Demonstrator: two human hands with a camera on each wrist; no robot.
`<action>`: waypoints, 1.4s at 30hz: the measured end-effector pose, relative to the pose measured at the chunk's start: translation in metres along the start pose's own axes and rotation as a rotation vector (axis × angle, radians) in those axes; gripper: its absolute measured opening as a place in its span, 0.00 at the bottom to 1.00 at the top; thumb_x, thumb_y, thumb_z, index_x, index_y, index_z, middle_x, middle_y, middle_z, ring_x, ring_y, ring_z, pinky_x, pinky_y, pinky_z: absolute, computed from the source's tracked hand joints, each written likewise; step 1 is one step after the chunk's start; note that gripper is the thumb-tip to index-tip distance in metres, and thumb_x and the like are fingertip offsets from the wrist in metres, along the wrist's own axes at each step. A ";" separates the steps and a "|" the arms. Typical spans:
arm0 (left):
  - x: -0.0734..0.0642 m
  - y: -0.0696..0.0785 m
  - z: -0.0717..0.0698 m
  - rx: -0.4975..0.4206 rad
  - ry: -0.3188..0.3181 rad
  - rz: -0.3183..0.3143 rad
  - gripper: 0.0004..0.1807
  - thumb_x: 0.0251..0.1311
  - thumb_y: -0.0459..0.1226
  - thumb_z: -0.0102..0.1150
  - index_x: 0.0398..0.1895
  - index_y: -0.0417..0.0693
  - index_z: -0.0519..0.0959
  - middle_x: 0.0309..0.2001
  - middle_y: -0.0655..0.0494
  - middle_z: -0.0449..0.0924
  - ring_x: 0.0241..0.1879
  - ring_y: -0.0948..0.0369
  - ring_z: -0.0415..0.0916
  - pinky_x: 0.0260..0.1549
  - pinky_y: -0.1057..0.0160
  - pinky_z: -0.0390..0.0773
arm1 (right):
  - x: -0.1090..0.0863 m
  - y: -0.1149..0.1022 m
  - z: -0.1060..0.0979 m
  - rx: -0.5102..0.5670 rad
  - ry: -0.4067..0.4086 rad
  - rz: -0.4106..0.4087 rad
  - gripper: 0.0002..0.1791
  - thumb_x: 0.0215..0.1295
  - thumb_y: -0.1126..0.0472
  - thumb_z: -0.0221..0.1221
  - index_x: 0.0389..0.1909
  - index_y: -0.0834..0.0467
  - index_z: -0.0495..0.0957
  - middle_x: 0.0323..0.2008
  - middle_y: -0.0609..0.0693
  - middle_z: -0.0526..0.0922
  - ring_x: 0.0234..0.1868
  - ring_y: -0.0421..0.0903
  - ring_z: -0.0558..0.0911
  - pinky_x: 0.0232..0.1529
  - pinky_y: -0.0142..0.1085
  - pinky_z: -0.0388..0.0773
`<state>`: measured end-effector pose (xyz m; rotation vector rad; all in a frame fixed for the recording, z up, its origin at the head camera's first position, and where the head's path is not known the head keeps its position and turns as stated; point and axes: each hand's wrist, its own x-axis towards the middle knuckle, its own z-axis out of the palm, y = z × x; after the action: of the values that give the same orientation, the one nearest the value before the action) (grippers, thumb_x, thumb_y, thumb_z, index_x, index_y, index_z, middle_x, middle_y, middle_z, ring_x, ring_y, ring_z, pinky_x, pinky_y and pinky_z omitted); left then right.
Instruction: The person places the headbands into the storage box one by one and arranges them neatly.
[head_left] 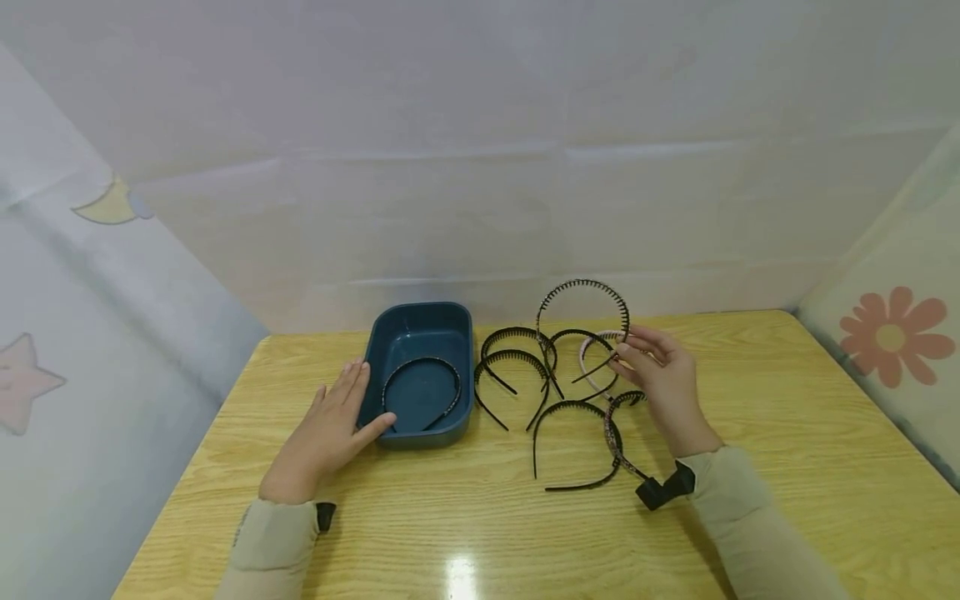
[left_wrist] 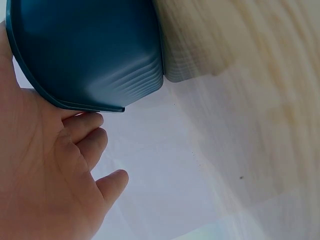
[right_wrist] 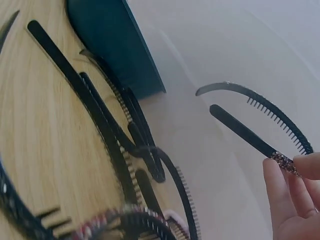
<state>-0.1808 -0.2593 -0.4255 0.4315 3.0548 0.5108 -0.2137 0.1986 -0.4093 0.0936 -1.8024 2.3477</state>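
A toothed black headband is held up above the far part of a loose group of headbands, to the right of the blue box. It is pinched between the thumb and fingers of the right hand, closed down to the band's thickness, at a glittery stretch where a smooth end begins. It can be judged very light, stiff yet springy, probably plastic; slipping seems likelier on the smooth ends than on the rough glitter, and snapping is a risk if the arms are forced apart. A hold on the outer face of one arm, clear of the teeth, seems best.

Below it, several black headbands and a pink one are spread on the wooden table, some overlapping. One dark headband is contained in the box. The box's left side is touched by the left hand, its fingers extended and nothing gripped, the thumb laid at the near rim. No brand, label or writing can be read.
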 end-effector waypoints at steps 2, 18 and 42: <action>0.001 -0.001 0.000 0.003 -0.002 -0.002 0.54 0.70 0.67 0.46 0.82 0.39 0.42 0.82 0.41 0.37 0.80 0.44 0.35 0.73 0.33 0.40 | 0.000 -0.001 0.005 0.000 0.006 0.008 0.25 0.70 0.68 0.62 0.65 0.68 0.68 0.50 0.57 0.73 0.50 0.44 0.82 0.54 0.40 0.81; -0.001 0.002 -0.002 0.002 -0.004 0.001 0.53 0.71 0.63 0.49 0.82 0.40 0.41 0.82 0.42 0.37 0.80 0.45 0.34 0.73 0.33 0.39 | -0.009 0.006 0.058 -0.017 -0.053 0.000 0.24 0.71 0.72 0.59 0.66 0.71 0.67 0.52 0.62 0.72 0.46 0.44 0.83 0.53 0.41 0.83; -0.001 0.000 -0.004 0.003 -0.007 -0.001 0.54 0.70 0.66 0.46 0.82 0.38 0.41 0.82 0.41 0.36 0.80 0.43 0.35 0.73 0.32 0.40 | -0.008 0.038 0.134 0.182 -0.073 0.027 0.19 0.70 0.74 0.59 0.60 0.67 0.72 0.46 0.54 0.75 0.44 0.47 0.82 0.52 0.44 0.84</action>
<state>-0.1797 -0.2608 -0.4219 0.4306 3.0491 0.5039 -0.2205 0.0595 -0.4116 0.1823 -1.6263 2.5545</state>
